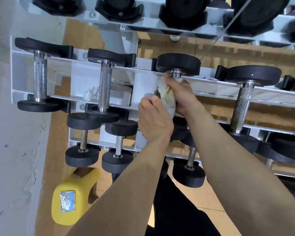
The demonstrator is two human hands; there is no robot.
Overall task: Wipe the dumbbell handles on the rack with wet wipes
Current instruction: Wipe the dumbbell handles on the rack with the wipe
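Right hand wrapped tight round wet wipe, wipe bunched over handle of dumbbell on middle shelf of rack, third from left end. Left hand just beside, fingers curled at wipe's lower end; cannot tell whether pinching it. Crumpled wipe on shelf near left end. Yellow kettlebell on floor below rack's left corner, packet on top

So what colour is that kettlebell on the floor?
Yellow. The kettlebell shows best in the head view, with a silver-blue packet on it.
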